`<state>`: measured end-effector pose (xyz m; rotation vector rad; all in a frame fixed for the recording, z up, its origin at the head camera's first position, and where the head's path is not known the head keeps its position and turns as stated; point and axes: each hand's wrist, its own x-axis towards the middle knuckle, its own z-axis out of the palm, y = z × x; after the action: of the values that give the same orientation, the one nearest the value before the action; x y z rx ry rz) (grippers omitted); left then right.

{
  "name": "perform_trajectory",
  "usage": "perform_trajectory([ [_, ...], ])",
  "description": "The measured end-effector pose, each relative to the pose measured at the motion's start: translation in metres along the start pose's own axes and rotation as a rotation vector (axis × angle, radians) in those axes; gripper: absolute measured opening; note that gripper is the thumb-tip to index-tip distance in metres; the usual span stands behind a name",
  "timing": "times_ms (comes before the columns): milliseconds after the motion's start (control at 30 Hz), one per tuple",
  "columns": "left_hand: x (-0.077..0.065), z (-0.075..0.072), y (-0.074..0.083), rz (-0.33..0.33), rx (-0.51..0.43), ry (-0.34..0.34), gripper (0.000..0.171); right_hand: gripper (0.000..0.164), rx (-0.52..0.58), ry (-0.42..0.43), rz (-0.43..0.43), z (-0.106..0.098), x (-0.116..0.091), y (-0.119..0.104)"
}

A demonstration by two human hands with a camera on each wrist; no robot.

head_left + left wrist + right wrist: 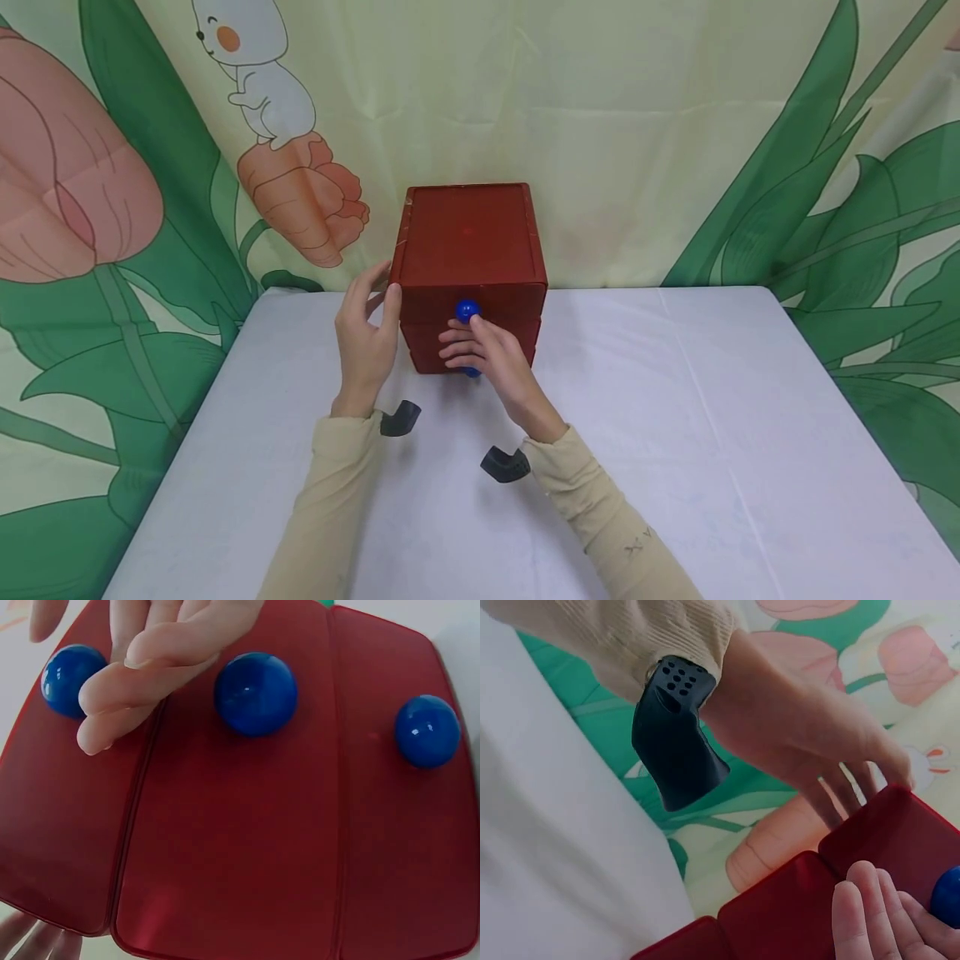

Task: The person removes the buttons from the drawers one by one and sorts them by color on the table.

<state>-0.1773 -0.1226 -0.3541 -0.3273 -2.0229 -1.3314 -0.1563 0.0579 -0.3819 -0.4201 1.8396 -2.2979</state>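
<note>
A dark red box [472, 233] with stacked drawers stands at the far side of the table. Its front carries three round blue knobs, seen in the left wrist view: the top knob [69, 681], the middle knob [256, 694] and the bottom knob [427, 731]. My right hand [504, 360] is at the top knob, thumb to one side, fingers extended beneath it and not curled round it. Along the box's left side my left hand [365, 337] rests with loosely bent fingers, its thumb at the front edge. In the right wrist view, the left fingers partly pass behind the box.
A white cloth covers the table [660, 433]. Behind the box hangs a printed curtain [600, 167] with leaves, a rabbit and a carrot. Black wrist mounts [401, 418] jut inward from both beige sleeves.
</note>
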Motion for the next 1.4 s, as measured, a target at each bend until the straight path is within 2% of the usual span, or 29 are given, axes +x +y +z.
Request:
perform_trajectory([
  [200,0.008,-0.001,0.021,-0.059,-0.052,-0.035,0.036,0.052,0.054,0.005,0.041,0.001,0.006,-0.002],
  [500,0.017,0.000,0.021,-0.124,-0.098,-0.093,0.037,0.056,0.101,0.021,0.088,0.002,0.011,-0.003],
  [900,0.021,-0.001,0.020,-0.195,-0.122,-0.126,0.039,0.056,0.100,0.030,0.073,0.002,0.015,-0.001],
  [1400,0.024,-0.005,0.019,-0.224,-0.147,-0.149,0.040,0.049,0.106,0.075,0.086,0.003,0.010,-0.002],
])
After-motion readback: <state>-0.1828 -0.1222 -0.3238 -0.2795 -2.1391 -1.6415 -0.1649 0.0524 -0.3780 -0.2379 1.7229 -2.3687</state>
